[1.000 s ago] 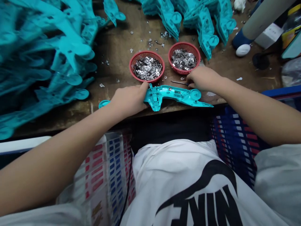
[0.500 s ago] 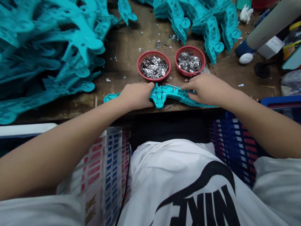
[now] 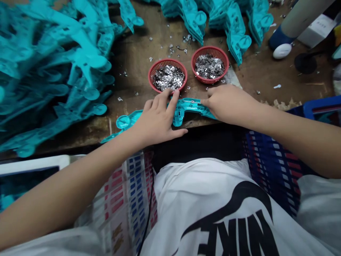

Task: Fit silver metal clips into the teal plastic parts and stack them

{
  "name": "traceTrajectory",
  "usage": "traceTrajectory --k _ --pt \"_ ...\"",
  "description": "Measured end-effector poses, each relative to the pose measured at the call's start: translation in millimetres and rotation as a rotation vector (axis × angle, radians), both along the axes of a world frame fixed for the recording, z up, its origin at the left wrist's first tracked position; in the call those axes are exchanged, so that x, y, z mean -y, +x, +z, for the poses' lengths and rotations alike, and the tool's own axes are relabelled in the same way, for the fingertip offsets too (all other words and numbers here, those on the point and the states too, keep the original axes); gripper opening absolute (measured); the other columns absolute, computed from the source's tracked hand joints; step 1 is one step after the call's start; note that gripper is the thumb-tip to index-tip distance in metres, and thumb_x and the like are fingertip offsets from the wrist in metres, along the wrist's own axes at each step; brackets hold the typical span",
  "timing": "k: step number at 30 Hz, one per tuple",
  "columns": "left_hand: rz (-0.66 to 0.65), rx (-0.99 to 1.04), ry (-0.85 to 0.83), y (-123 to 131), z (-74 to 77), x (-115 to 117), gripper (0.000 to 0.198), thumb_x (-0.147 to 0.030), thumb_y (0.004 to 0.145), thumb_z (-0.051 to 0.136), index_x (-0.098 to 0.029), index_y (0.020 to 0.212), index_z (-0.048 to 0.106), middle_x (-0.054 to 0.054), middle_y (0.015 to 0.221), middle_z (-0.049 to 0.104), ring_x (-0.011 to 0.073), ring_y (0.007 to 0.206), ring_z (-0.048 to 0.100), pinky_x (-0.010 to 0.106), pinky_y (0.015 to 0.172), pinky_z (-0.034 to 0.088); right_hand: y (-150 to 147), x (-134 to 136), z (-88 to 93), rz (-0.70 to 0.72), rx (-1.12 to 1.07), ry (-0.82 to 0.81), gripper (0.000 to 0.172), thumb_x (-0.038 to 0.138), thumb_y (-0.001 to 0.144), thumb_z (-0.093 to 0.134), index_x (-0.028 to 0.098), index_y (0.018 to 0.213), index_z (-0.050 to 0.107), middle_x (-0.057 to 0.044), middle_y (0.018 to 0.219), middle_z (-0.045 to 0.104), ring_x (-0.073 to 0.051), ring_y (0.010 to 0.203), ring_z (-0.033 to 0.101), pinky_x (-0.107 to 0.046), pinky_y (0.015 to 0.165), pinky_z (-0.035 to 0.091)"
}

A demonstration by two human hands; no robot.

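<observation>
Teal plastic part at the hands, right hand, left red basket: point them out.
Teal plastic part (image 3: 179, 115): head view, on the section between the hands.
Right hand (image 3: 230, 105): head view, back of the hand.
Left red basket (image 3: 167, 60): head view, far rim.

The left forearm (image 3: 101, 167) is extended obliquely toward the turquoise part (image 3: 179, 117) from its left and near side. The left hand (image 3: 160, 119) is laid palm down over the middle of the part, its fingers spread toward the far edge and its thumb stretched rightward, clear of the near edge; whether the palm is pressed down cannot be seen. The right forearm (image 3: 287, 124) is brought in from the right. The right hand (image 3: 230, 103) is placed over the part's right end, back upward, fingers curled into a grip, fingertips directed leftward.
</observation>
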State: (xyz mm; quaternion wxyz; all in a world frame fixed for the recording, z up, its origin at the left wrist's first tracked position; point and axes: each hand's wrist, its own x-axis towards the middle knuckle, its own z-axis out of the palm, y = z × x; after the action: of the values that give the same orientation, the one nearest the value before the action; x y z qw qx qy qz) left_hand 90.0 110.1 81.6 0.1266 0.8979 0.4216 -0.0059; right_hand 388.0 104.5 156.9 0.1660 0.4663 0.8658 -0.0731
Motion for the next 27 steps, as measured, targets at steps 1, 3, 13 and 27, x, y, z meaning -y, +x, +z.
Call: traceTrajectory --k 1,3,13,27 --pt "-0.013 0.029 0.019 3 -2.0 3 0.137 -0.075 0.109 0.088 -0.016 0.211 0.016 0.034 0.214 0.028 0.063 0.198 0.031 0.079 0.155 0.039 -1 0 1.2 0.007 -0.012 0.006 0.04 0.015 0.121 0.061 0.011 0.141 0.097 -0.025 0.123 0.091 -0.035 0.106 0.082 -0.042 0.086 0.049" --pt "-0.065 0.088 0.045 11 -8.8 6 0.124 -0.074 0.117 0.078 -0.015 0.21 0.022 0.032 0.215 0.029 0.0573 0.201 0.03 0.075 0.161 0.031 -6 -1 5.5 0.012 0.006 0.012 0.044 0.013 0.121 0.057 0.01 0.14 0.096 -0.026 0.124 0.092 -0.036 0.108 0.084 -0.042 0.086 0.051" --pt "-0.069 0.235 0.161 34 -54.9 20 0.074 -0.028 0.124 0.06 -0.017 0.197 0.057 0.022 0.203 0.058 0.0398 0.196 0.05 0.058 0.158 0.044 -17 3 23.6 0.016 0.111 -0.057 0.047 0.009 0.124 0.048 0.008 0.14 0.092 -0.029 0.128 0.092 -0.045 0.125 0.091 -0.044 0.093 0.059" --pt "0.019 0.212 0.227 47 -62.6 15 0.072 -0.023 0.119 0.067 -0.024 0.191 0.066 0.024 0.208 0.049 0.0442 0.196 0.05 0.071 0.154 0.049 -18 14 10.1 -0.085 0.077 0.015 0.047 0.009 0.121 0.051 0.008 0.137 0.095 -0.029 0.129 0.094 -0.046 0.123 0.091 -0.043 0.093 0.06"
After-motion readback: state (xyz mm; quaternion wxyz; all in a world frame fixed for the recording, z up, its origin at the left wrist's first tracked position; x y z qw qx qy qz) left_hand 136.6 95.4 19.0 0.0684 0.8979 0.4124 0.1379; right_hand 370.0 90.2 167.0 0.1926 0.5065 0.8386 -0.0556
